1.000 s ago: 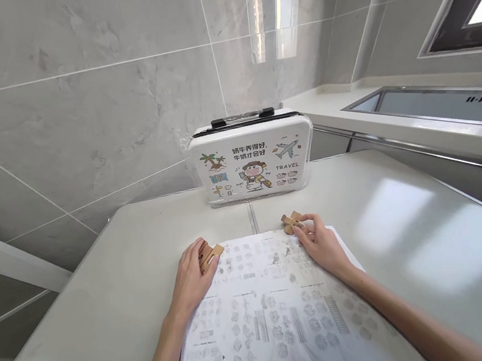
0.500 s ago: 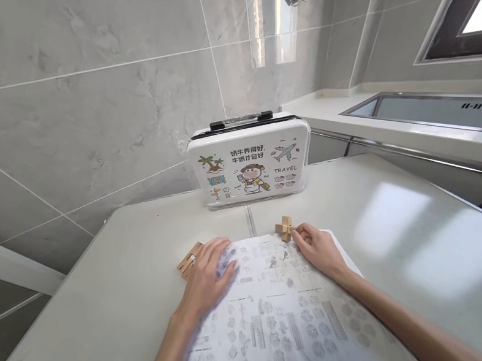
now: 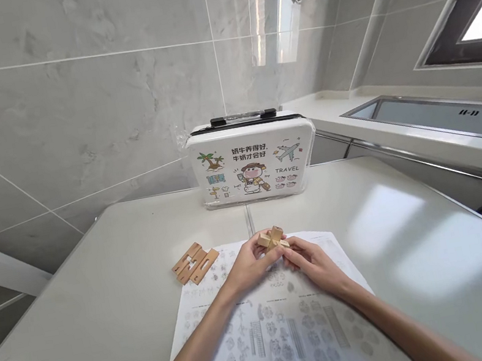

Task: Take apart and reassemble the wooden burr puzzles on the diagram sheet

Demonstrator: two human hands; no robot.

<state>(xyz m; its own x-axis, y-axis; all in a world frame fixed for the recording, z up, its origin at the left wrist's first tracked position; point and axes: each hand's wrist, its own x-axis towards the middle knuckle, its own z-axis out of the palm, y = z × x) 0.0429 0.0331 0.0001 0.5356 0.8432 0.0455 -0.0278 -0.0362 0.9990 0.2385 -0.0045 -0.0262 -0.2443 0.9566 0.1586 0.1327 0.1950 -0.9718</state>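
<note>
A small wooden burr puzzle point(image 3: 273, 237), made of crossed light-wood bars, is held up over the far part of the paper sheet. My left hand point(image 3: 255, 260) grips it from the left, thumb across its near side. From the right, my right hand point(image 3: 311, 259) closes its fingers and thumb on the same puzzle. Fingers cover its lower parts. Left of my hands lie several flat brown wooden pieces point(image 3: 195, 263) with cut-outs and dark numbers, side by side at the paper's far left corner. Beneath both forearms spreads the printed paper sheet point(image 3: 270, 343), covered with small diagrams.
A white cartoon-printed suitcase point(image 3: 230, 198) in clear plastic stands at the back of the white table point(image 3: 81, 308), against the grey tiled wall point(image 3: 118, 121). To the right runs a counter point(image 3: 325, 106) with a dark glass panel point(image 3: 454, 117).
My left hand has left the flat wooden pieces and moved right onto the burr puzzle. My right hand has drawn the puzzle slightly left and nearer, off the paper's far edge.
</note>
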